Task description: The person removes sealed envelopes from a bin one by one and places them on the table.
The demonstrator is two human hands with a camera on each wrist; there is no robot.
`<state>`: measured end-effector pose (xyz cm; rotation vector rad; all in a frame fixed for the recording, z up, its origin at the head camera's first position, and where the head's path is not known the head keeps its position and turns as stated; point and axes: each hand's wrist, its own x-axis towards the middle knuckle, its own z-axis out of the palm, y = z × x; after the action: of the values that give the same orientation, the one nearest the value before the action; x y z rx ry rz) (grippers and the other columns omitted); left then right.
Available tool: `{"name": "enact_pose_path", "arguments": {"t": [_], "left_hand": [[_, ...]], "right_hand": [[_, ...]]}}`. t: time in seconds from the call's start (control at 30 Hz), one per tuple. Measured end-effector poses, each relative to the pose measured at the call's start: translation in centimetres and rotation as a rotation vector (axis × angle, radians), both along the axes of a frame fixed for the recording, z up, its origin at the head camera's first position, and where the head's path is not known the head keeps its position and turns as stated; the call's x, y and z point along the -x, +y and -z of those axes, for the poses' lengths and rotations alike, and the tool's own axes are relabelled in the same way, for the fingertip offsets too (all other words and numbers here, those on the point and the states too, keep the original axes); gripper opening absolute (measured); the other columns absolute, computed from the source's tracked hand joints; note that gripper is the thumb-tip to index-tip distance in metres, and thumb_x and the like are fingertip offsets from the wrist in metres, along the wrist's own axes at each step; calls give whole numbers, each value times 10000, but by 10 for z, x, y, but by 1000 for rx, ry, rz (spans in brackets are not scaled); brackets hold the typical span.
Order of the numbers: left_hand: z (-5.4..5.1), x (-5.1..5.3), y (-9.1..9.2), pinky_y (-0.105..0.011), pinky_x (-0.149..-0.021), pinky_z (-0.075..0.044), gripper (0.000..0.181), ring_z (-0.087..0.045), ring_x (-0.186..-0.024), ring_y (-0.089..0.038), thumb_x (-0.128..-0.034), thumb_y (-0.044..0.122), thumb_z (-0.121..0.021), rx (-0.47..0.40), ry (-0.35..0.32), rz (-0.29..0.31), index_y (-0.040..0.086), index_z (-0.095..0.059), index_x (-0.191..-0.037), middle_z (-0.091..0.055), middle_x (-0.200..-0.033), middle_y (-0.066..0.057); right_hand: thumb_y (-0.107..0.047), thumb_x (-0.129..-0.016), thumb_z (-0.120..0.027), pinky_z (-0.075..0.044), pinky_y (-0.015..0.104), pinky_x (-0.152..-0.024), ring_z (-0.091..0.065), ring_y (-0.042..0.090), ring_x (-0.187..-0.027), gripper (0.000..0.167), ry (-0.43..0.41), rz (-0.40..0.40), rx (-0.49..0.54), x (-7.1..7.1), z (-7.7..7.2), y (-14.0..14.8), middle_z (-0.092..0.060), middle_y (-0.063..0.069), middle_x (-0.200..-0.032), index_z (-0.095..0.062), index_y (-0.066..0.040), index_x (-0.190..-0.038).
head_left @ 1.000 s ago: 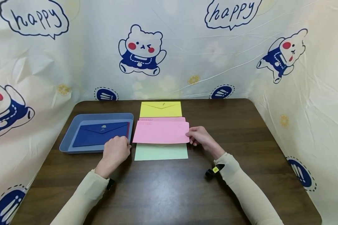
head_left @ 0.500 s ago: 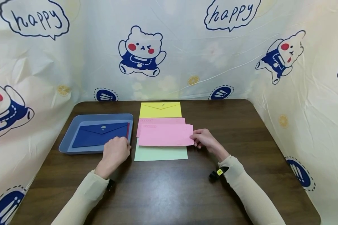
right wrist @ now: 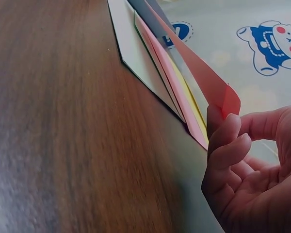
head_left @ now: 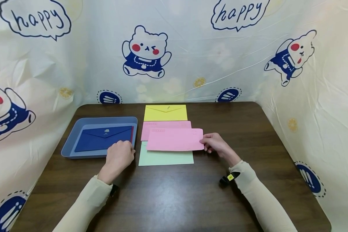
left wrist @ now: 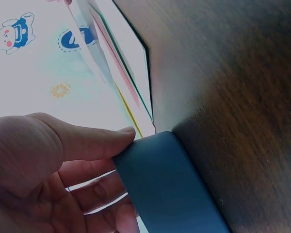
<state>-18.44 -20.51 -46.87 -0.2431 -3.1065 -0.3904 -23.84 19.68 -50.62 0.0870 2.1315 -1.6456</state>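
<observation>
Two hands of yours are at work on the dark brown wooden table (head_left: pixel 174 196). Your right hand (head_left: pixel 216 143), right of centre in the head view, pinches the right end of a pink rectangular paper envelope (head_left: pixel 175 139) between thumb and fingers. This envelope is at the centre of the frame; the right wrist view shows it raised at your fingers, apart from the papers below. Whether its far end touches them, I cannot tell.

Your left hand (head_left: pixel 120 154), left of centre, grips the near right corner of a blue-grey rectangular tray (head_left: pixel 110 121), with your thumb on its edge and your fingers curled. In the tray lies a dark blue envelope with a pointed flap (head_left: pixel 101 139), and a narrow red edge (head_left: pixel 132 133) shows at its right side.

Behind the raised envelope lies a second pink envelope (head_left: pixel 166 124), partly covered. Above it in the frame is a yellow envelope with a flap (head_left: pixel 166 114); below is a pale green envelope (head_left: pixel 166 158), its upper part also covered.
</observation>
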Motion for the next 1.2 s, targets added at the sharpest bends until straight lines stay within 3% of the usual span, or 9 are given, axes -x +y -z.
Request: {"name": "enact_pose_path", "arguments": {"t": [1.2], "left_hand": [[0,-1,0,-484,-499,-522,369,-554,-541,-283,-913,82,-745,-21,23,2,152,-642,-566,-617,-605,-89]], "right_hand": [[-97,-1012,-652,-426,234,-497,-527,145,-576,130,-4,-4,7,-5,4,39,-603,64,-684,-671,30,-999]]}}
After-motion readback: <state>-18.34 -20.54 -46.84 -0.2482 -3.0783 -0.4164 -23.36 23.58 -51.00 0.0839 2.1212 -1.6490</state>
